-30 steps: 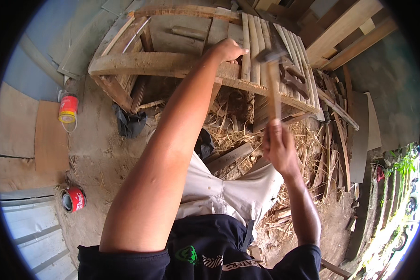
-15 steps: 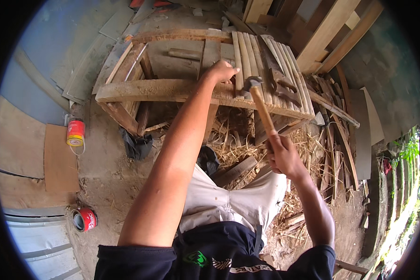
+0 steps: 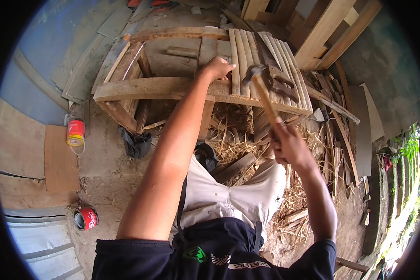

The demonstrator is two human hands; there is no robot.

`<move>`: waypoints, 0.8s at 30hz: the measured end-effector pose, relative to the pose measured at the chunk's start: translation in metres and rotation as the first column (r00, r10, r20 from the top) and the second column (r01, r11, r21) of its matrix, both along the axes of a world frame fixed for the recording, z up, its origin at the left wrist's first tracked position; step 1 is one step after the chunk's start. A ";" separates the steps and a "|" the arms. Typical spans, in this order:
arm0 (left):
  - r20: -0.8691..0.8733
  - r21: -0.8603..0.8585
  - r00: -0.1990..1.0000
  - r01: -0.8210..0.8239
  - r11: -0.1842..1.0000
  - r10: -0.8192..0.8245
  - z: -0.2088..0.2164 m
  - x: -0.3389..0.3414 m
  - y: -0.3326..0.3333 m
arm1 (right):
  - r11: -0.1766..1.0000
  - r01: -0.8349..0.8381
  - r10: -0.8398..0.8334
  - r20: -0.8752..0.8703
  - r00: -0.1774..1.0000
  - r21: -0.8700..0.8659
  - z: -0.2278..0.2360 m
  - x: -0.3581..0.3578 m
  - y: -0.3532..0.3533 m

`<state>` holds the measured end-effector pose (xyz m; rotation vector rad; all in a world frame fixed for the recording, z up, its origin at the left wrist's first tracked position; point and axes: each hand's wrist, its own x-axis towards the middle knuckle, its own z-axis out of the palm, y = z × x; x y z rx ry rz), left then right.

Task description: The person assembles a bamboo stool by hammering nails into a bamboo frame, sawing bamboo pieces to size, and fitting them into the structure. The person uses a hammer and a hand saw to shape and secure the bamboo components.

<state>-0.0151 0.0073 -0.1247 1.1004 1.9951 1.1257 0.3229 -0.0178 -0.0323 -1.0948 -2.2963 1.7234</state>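
Observation:
A rough wooden frame stands on the dirt in front of me, with several bamboo slats laid side by side across its right half. My left hand rests on the frame's front rail at the slats' left edge, fingers curled; whether it pinches a nail is too small to tell. My right hand grips the wooden handle of a hammer. The hammer's metal head hovers just above the slats, close to the right of my left hand.
Two red cans sit on the ground at left, one near the frame's corner and one nearer me. Wood shavings and scrap sticks litter the ground at right. Planks lean at the back right.
The hammer has swung down and leftward toward the slats, from raised upright to close above them. My left hand has stayed on the rail. The view has shifted slightly.

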 end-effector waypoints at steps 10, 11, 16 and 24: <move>0.079 0.000 0.995 -0.058 0.998 0.058 -0.003 0.002 0.000 | 0.895 0.010 0.293 -0.605 0.740 0.446 -0.006 -0.013 0.006; 0.082 0.017 0.996 -0.037 0.999 0.036 -0.002 0.001 -0.001 | 0.987 -0.010 0.056 -0.288 0.956 0.159 -0.014 -0.011 0.000; 0.072 0.039 0.994 -0.087 0.995 0.084 -0.003 0.001 0.002 | 0.989 -0.066 0.114 -0.390 0.914 0.135 0.013 0.027 0.017; 0.006 0.023 0.999 -0.048 0.999 0.048 -0.004 0.005 0.000 | 0.973 0.058 0.072 -0.537 0.841 0.221 0.006 0.001 -0.017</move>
